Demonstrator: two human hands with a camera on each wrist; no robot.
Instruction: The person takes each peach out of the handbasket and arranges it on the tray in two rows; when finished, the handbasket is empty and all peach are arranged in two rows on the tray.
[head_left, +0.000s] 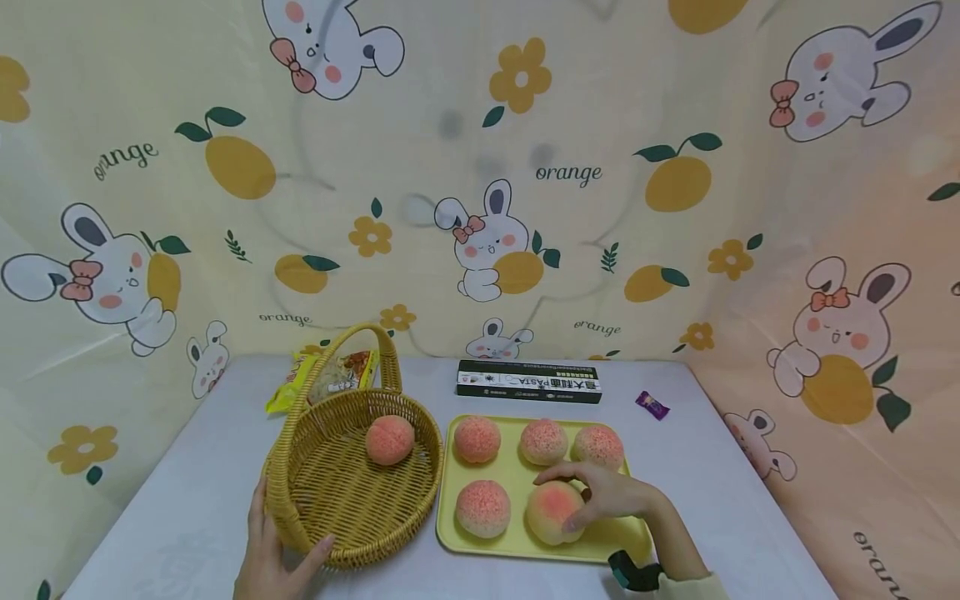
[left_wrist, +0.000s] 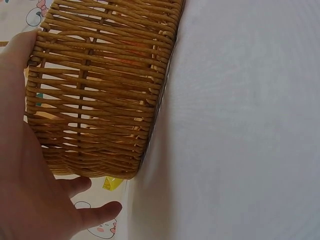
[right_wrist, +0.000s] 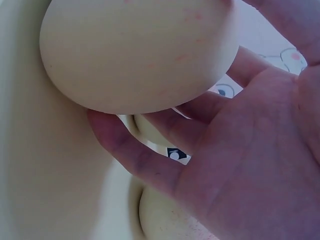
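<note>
Nearest the camera, the left hand [head_left: 273, 554] is bracing the near wall of the wicker basket [head_left: 330, 517], palm against the weave and thumb hooking round the front rim, so it is steadying the basket rather than lifting it. Just to the right, the right hand [head_left: 603, 493] is curling over the peach bun [head_left: 553, 510] in the near right corner of the yellow tray [head_left: 517, 546]; the right wrist view is showing the fingers [right_wrist: 150, 150] wrapping under its pale underside, a cupping grip and not a fingertip pinch. That bun looks soft, so too hard a squeeze is likely to dent it, and too loose a hold is risking it rolling off the palm. Beside it, the near left bun [head_left: 482, 507] is sitting close enough that a careless wrist could be nudging it along the tray. Further back, three more buns [head_left: 543, 441] are lining the tray's far edge, and one bun [head_left: 390, 439] is already lying in the basket, where another landing hard on it could squash both. The arched handle [head_left: 352, 350] is standing over the basket and could be catching a hand crossing low. Beyond, a pasta box [head_left: 528, 381], a yellow snack packet [head_left: 322, 375] and a purple sweet [head_left: 652, 405] are lying on the white table [head_left: 750, 500], well apart from the action.
</note>
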